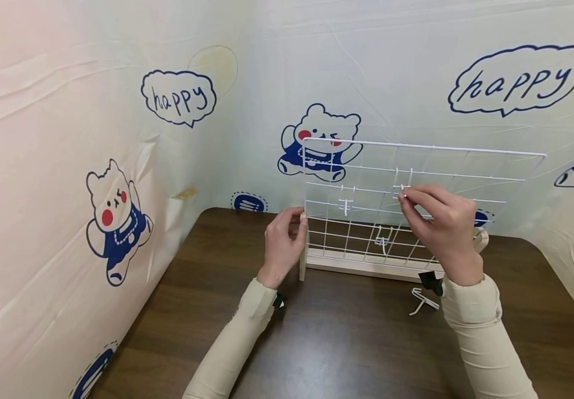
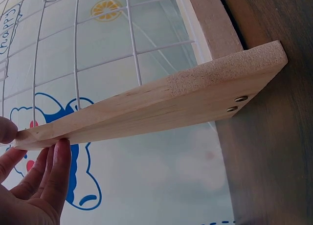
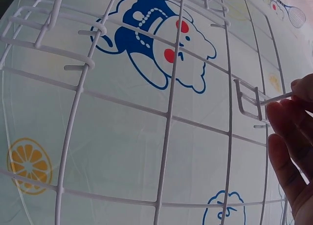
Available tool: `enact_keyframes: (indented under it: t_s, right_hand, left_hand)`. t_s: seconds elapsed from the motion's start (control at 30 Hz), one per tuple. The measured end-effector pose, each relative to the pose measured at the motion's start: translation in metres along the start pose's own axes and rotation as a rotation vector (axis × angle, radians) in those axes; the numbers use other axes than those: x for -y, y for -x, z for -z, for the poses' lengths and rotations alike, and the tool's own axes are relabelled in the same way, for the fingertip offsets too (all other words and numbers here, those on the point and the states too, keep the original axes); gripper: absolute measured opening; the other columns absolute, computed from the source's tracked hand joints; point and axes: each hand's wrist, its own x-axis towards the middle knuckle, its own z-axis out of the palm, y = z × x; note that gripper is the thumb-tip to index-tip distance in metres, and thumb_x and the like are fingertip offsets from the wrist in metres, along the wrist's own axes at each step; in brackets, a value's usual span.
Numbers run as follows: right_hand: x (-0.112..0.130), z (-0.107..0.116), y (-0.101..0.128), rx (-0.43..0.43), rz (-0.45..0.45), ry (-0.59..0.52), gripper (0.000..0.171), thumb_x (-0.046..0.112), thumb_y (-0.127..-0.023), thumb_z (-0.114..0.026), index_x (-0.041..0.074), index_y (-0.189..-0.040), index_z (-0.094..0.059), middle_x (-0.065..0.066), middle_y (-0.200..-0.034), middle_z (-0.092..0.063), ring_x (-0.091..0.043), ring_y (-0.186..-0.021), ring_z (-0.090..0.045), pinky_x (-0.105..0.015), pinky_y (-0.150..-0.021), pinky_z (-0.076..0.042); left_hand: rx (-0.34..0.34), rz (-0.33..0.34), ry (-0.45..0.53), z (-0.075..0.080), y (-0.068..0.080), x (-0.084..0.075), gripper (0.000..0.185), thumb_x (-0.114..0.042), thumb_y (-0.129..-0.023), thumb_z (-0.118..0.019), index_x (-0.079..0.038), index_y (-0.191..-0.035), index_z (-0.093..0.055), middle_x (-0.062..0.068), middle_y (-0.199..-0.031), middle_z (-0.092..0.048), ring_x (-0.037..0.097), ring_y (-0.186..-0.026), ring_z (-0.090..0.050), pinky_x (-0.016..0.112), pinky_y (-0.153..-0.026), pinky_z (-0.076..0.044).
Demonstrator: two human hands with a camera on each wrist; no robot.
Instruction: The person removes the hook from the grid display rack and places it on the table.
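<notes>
Sleeves run off the lower edge; left hand (image 1: 283, 239) grips the wooden upright (image 1: 303, 247), right hand (image 1: 440, 224) pinches a hook (image 1: 402, 187) on the wire grid (image 1: 361, 183), hook mostly hidden.

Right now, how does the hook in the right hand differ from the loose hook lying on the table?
The pinched hook sits up on the wire grid, gripped by the right hand; the loose hook lies flat on the table, untouched. Both are white wire.
</notes>
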Motion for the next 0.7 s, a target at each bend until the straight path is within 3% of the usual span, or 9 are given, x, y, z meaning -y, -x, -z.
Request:
enact_keyframes:
  t_s: [0.13, 0.23, 0.33, 0.43, 0.53, 0.63, 0.7]
  right_hand:
    - [-0.0006, -0.0015, 0.0005, -0.023, -0.001, -0.029, 0.007, 0.0, -0.084, -0.079, -0.002, -0.091, -0.08, -0.017, -0.087, -0.081, -0.035, -0.072, -0.078, -0.011, -0.082, -0.055]
    - [-0.0007, -0.0027, 0.0007, -0.04, 0.002, -0.026, 0.009, -0.001, -0.082, -0.079, -0.001, -0.091, -0.081, -0.017, -0.086, -0.081, -0.035, -0.071, -0.078, -0.03, -0.071, -0.062]
    - [-0.0008, -0.0031, 0.0006, -0.043, 0.002, -0.018, 0.009, 0.0, -0.083, -0.078, -0.001, -0.091, -0.081, -0.017, -0.086, -0.081, -0.036, -0.071, -0.078, -0.045, -0.062, -0.058]
    - [-0.0012, -0.0027, 0.0005, -0.038, -0.007, -0.021, 0.009, 0.001, -0.085, -0.078, -0.002, -0.092, -0.081, -0.018, -0.087, -0.081, -0.036, -0.072, -0.078, -0.031, -0.07, -0.061]
    - [-0.0016, -0.0025, -0.0001, -0.04, -0.017, -0.038, 0.008, 0.0, -0.086, -0.077, -0.002, -0.092, -0.081, -0.019, -0.088, -0.081, -0.037, -0.073, -0.078, -0.009, -0.085, -0.053]
    - [-0.0014, -0.0029, -0.0013, -0.06, -0.026, -0.06, 0.007, -0.001, -0.085, -0.077, -0.003, -0.091, -0.081, -0.02, -0.087, -0.08, -0.039, -0.072, -0.077, -0.001, -0.093, -0.042]
    - [-0.0008, -0.0032, -0.0023, -0.081, -0.032, -0.064, 0.006, -0.001, -0.084, -0.078, -0.003, -0.09, -0.081, -0.02, -0.086, -0.08, -0.04, -0.07, -0.077, 0.0, -0.092, -0.042]
  left_hand:
    - [0.0, 0.0, -0.003, -0.0001, -0.0003, 0.0, 0.022, -0.018, -0.103, -0.063, -0.01, -0.122, -0.07, 0.008, -0.11, -0.075, 0.018, -0.094, -0.076, 0.026, -0.074, -0.065]
    - [-0.001, -0.001, -0.002, -0.0003, -0.0003, 0.0, 0.022, -0.018, -0.103, -0.063, -0.01, -0.121, -0.07, 0.008, -0.11, -0.075, 0.018, -0.093, -0.076, 0.026, -0.074, -0.065]
    - [-0.001, 0.0, -0.003, -0.0005, -0.0001, 0.0002, 0.022, -0.019, -0.103, -0.063, -0.01, -0.121, -0.07, 0.008, -0.11, -0.075, 0.017, -0.092, -0.076, 0.026, -0.073, -0.065]
    - [0.001, 0.001, -0.002, -0.0007, 0.0001, 0.0003, 0.021, -0.019, -0.103, -0.064, -0.01, -0.121, -0.07, 0.007, -0.109, -0.075, 0.017, -0.091, -0.075, 0.025, -0.073, -0.065]
    - [0.0, 0.001, -0.003, -0.0011, 0.0001, 0.0003, 0.021, -0.018, -0.102, -0.064, -0.01, -0.121, -0.07, 0.008, -0.109, -0.075, 0.017, -0.091, -0.075, 0.025, -0.073, -0.065]
    - [-0.001, 0.001, -0.005, -0.0012, -0.0002, 0.0005, 0.022, -0.018, -0.102, -0.064, -0.01, -0.121, -0.07, 0.008, -0.109, -0.075, 0.017, -0.091, -0.075, 0.025, -0.072, -0.065]
    - [-0.002, 0.0, -0.006, -0.0009, -0.0006, 0.0004, 0.022, -0.018, -0.102, -0.064, -0.01, -0.121, -0.07, 0.008, -0.109, -0.075, 0.017, -0.091, -0.075, 0.025, -0.073, -0.065]
